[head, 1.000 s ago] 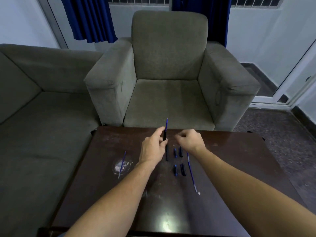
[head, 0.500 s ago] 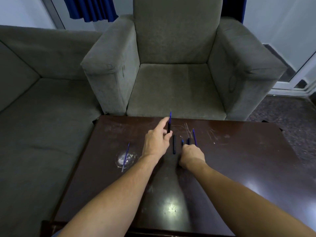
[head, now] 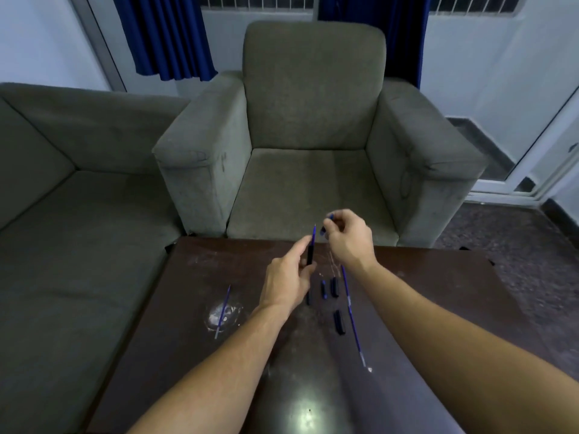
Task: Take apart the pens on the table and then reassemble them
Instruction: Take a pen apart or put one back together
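My left hand (head: pixel 286 281) grips a black pen barrel (head: pixel 310 253) upright, with a blue refill tip sticking out of its top. My right hand (head: pixel 349 238) is raised just right of that tip and pinches a small blue pen piece (head: pixel 326 223) between thumb and fingers. On the dark wooden table (head: pixel 438 292) lie a long blue refill (head: pixel 352 314), two short dark pieces (head: pixel 329 288) side by side, and another black piece (head: pixel 339 321) nearer me. A second blue refill (head: pixel 223 311) lies apart at the left on a pale smudge.
A grey armchair (head: pixel 313 136) stands right behind the table's far edge, and a grey sofa (head: pixel 78 198) runs along the left. Blue curtains (head: pixel 163 36) hang at the back. Dark floor shows at the right.
My right hand has risen from the table, where it was down among the pieces, and now holds a small blue piece beside the barrel tip. The left hand still holds the barrel.
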